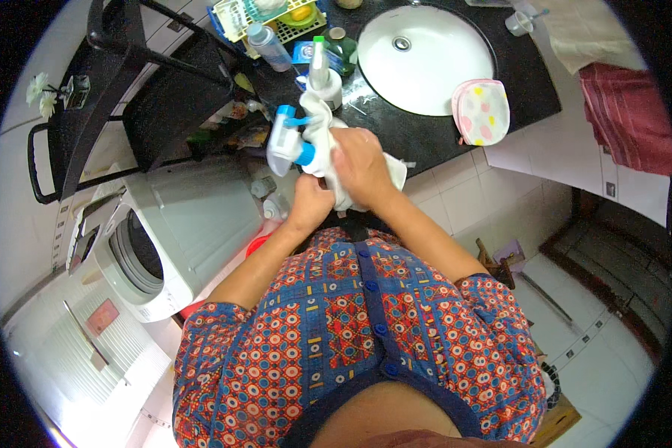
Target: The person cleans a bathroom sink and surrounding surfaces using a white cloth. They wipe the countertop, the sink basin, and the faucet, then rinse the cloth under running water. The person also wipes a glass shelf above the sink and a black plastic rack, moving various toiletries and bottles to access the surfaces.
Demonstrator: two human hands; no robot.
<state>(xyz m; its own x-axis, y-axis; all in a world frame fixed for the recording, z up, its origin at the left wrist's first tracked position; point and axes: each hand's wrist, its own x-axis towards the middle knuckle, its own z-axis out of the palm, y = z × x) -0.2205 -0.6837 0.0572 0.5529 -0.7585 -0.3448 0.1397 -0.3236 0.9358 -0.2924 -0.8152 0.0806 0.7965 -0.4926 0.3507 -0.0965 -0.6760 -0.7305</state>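
A white spray bottle (285, 145) with a blue trigger and nozzle is held over the edge of the black counter (425, 134). My left hand (311, 200) grips its lower part from below. My right hand (360, 164) presses a white cloth (322, 123) against the bottle's side; the cloth wraps round the bottle and hangs down under my hand. The bottle's base is hidden by my hands and the cloth.
A white round sink (425, 56) is set in the counter. A spotted pouch (481, 112), a second spray bottle (319, 71), a clear bottle (269, 46) and a basket (265, 16) stand around it. A white washing machine (179, 231) is at my left, a red towel (627, 112) at the right.
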